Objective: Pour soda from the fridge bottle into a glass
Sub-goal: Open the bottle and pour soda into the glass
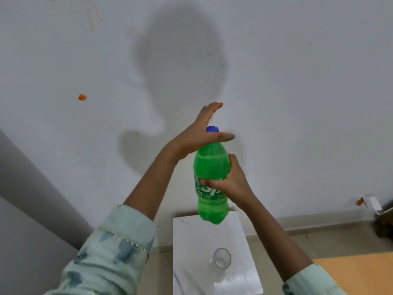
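Note:
A green soda bottle (pixel 211 165) with a blue cap (pixel 212 129) is held upright in the air above a small white table (pixel 191 231). My right hand (pixel 230 182) grips it around the label. My left hand (pixel 202 133) is at the bottle's neck, fingers spread and stretched out, thumb lying just under the cap. A clear glass (pixel 222 258) with nothing in it stands on the table, below and a little nearer to me than the bottle.
A white wall with orange stains fills the background. A grey fridge side (pixel 32 188) rises at the left. An orange surface (pixel 361 271) lies at the lower right, and a small white object (pixel 372 204) sits by the wall's base.

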